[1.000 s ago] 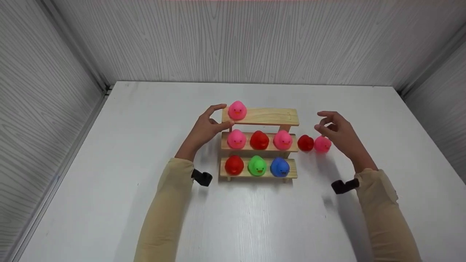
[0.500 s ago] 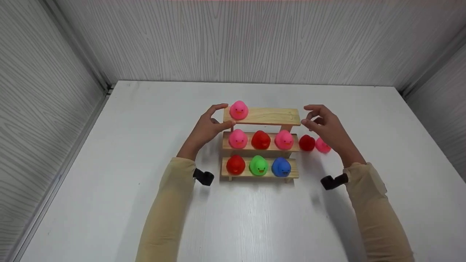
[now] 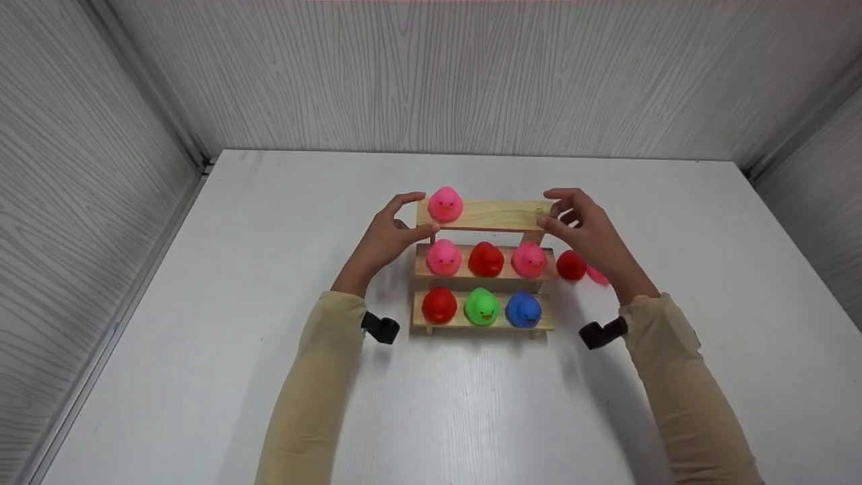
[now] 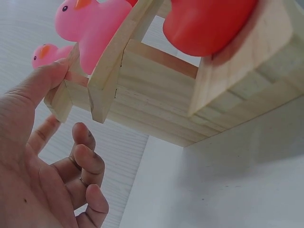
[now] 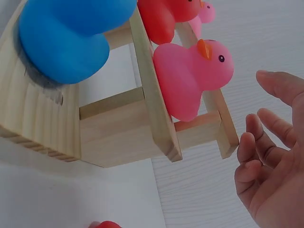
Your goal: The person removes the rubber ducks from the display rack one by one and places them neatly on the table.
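A three-tier wooden display stand (image 3: 502, 215) holds rubber ducks. My left hand (image 3: 382, 242) pinches the left end of its top shelf, thumb on the front edge and index finger behind. My right hand (image 3: 584, 232) is at the right end of that shelf, thumb and fingers spread; the right wrist view shows a gap to the wood. One pink duck (image 3: 445, 204) sits on the top shelf's left. The middle shelf bears a pink duck (image 3: 444, 257), a red duck (image 3: 485, 260) and another pink duck (image 3: 528, 260). Below are red (image 3: 439, 305), green (image 3: 481, 307) and blue (image 3: 524, 310) ducks.
Right of the stand, a red duck (image 3: 571, 265) lies on the white table (image 3: 471, 404). Beside it, a pink duck (image 3: 597, 275) is mostly covered by my right hand and wrist. Grey wood-grain panels (image 3: 471, 74) rise behind the table and at both sides.
My right hand has moved left from above the loose ducks to the top shelf's right end, hiding more of the loose pink duck. The left hand keeps its hold on the shelf.
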### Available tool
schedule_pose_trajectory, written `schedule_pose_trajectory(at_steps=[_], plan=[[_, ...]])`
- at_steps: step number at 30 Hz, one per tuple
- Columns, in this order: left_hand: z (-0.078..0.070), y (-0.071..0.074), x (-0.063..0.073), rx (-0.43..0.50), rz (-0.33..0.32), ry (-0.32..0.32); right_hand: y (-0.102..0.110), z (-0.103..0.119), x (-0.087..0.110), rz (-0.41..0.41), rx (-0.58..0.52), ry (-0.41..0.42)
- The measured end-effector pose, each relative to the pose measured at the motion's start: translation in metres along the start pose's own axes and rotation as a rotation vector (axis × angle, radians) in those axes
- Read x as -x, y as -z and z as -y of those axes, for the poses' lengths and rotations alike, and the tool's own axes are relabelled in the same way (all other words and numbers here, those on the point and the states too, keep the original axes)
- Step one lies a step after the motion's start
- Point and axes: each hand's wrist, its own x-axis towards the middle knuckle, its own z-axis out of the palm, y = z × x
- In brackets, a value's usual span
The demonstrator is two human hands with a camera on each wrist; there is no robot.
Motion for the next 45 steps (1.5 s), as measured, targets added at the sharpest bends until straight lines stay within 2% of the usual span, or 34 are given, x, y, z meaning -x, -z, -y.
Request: schedule_pose_trajectory(at_steps=[8, 12, 29, 33, 39, 45], plan=[[0.002, 0.001, 0.000, 0.007, -0.009, -0.009, -0.005, 0.014, -0.004, 0.001, -0.037, 0.032], [0.001, 0.000, 0.000, 0.011, -0.006, -0.005, -0.010, 0.022, -0.004, 0.020, -0.049, 0.019], [0.001, -0.006, -0.002, 0.022, 0.001, 0.009, -0.032, 0.043, -0.013, 0.099, -0.038, 0.023], [0.000, -0.007, -0.001, 0.023, 0.003, 0.009, -0.036, 0.048, -0.016, 0.105, -0.035, 0.013], [0.000, -0.006, 0.000, 0.038, 0.009, 0.002, -0.044, 0.055, -0.022, 0.103, -0.024, 0.043], [0.000, -0.007, -0.001, 0.046, 0.013, 0.008, -0.053, 0.063, -0.025, 0.122, -0.017, 0.028]])
